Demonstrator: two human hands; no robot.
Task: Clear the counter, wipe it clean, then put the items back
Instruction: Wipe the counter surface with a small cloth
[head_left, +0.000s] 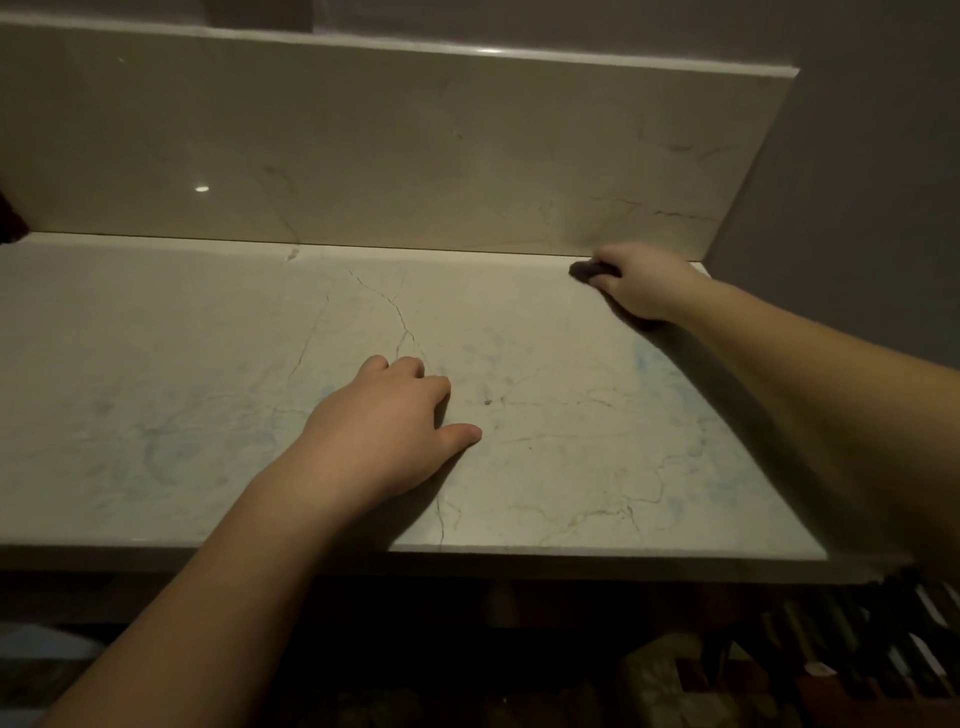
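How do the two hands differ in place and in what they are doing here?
The left hand lies flat and empty mid-counter; the right hand is closed on a dark cloth. The left hand sits nearer the front edge; the right hand is in the far right corner by the backsplash. Both rest on the counter.

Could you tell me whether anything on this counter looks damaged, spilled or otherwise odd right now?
Nothing looks spilled or askew. The counter carries thin dark lines, which may be marble veining or cracks, and one small dark speck just right of the left hand. The right hand holds a dark cloth in the back corner.
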